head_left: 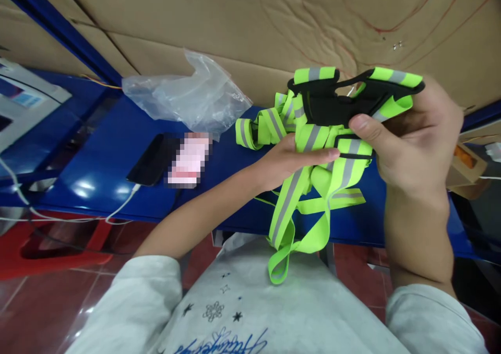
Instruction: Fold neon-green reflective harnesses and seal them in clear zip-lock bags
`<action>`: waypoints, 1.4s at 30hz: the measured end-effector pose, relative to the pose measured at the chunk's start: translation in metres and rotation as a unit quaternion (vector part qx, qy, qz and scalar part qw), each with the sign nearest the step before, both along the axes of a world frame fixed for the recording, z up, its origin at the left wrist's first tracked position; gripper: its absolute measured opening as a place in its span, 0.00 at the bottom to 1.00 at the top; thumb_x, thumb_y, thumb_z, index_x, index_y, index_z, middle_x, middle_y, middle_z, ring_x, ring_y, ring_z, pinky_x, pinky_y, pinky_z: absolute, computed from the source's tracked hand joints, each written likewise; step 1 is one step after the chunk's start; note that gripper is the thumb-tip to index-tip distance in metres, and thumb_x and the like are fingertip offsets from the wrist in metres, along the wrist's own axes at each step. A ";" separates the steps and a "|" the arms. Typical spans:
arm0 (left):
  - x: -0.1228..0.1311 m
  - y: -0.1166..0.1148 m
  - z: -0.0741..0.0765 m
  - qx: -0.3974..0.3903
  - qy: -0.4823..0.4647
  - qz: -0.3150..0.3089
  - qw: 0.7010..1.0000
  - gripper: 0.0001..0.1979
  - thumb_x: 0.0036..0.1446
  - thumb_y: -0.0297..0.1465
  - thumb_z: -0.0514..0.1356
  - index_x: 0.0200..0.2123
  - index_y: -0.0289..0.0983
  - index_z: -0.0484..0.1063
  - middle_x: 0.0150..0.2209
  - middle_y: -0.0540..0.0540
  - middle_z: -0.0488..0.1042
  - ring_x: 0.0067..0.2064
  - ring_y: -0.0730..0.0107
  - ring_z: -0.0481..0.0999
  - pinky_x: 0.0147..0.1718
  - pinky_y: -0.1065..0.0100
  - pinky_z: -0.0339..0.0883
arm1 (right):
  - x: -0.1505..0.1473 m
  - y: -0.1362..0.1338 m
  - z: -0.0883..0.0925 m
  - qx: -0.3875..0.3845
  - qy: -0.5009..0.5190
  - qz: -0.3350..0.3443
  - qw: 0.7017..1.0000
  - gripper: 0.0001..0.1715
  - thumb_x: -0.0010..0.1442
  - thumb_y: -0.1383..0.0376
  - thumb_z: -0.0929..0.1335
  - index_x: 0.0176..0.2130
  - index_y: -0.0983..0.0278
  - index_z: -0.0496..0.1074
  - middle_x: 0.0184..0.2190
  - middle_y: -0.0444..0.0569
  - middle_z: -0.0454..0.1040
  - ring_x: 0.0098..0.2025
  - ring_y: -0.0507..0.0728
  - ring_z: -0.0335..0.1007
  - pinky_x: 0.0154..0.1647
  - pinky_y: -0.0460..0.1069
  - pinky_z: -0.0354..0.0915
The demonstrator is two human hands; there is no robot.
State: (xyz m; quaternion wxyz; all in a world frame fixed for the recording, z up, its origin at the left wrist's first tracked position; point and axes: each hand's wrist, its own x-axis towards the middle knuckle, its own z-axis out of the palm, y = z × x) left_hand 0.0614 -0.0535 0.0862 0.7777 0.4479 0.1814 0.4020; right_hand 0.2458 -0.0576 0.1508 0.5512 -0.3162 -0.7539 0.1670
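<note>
A neon-yellow reflective strap harness (301, 181) with grey stripes is held up in front of me, its loose loops hanging down toward my shirt. My left hand (284, 161) grips the bundled straps from the left, thumb lying across them near a black slider. Higher up on the right, my right hand (415, 129) pinches a large black plastic buckle (332, 103) with the thumb in front; its other fingers are mostly hidden behind. Yellow strap ends are threaded through both top corners of the buckle. More folded strap lies to the left, behind my left hand.
On the blue table (97, 150) lie a crumpled clear plastic bag (188, 93), a black phone (152, 158) with a white cable, and a pixelated pink item (190, 161). Cardboard (235, 25) lines the back. A red stool (50, 249) stands lower left; a small cardboard box (467, 168) sits right.
</note>
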 end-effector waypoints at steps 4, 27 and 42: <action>0.005 -0.001 -0.007 -0.071 -0.040 -0.048 0.996 0.24 0.52 0.43 0.78 0.48 0.38 0.83 0.47 0.44 0.86 0.54 0.48 0.85 0.59 0.50 0.77 | 0.001 -0.003 -0.015 0.076 -0.055 -0.064 0.994 0.22 0.65 0.53 0.78 0.57 0.52 0.80 0.50 0.43 0.84 0.53 0.61 0.83 0.61 0.60 0.78; -0.023 0.002 -0.030 -0.033 -0.047 -0.124 0.991 0.36 0.49 0.59 0.75 0.48 0.36 0.83 0.48 0.37 0.86 0.38 0.60 0.86 0.39 0.64 0.81 | 0.025 -0.004 -0.049 0.108 -0.237 0.008 0.965 0.26 0.73 0.69 0.66 0.64 0.49 0.77 0.62 0.44 0.79 0.60 0.61 0.80 0.63 0.58 0.78; -0.016 -0.004 -0.045 -0.105 -0.004 -0.058 0.993 0.24 0.54 0.38 0.79 0.51 0.37 0.81 0.44 0.43 0.86 0.40 0.61 0.88 0.49 0.57 0.80 | 0.027 0.001 -0.088 -0.195 -0.090 0.065 0.974 0.27 0.65 0.55 0.77 0.62 0.52 0.77 0.54 0.46 0.84 0.51 0.59 0.84 0.51 0.53 0.82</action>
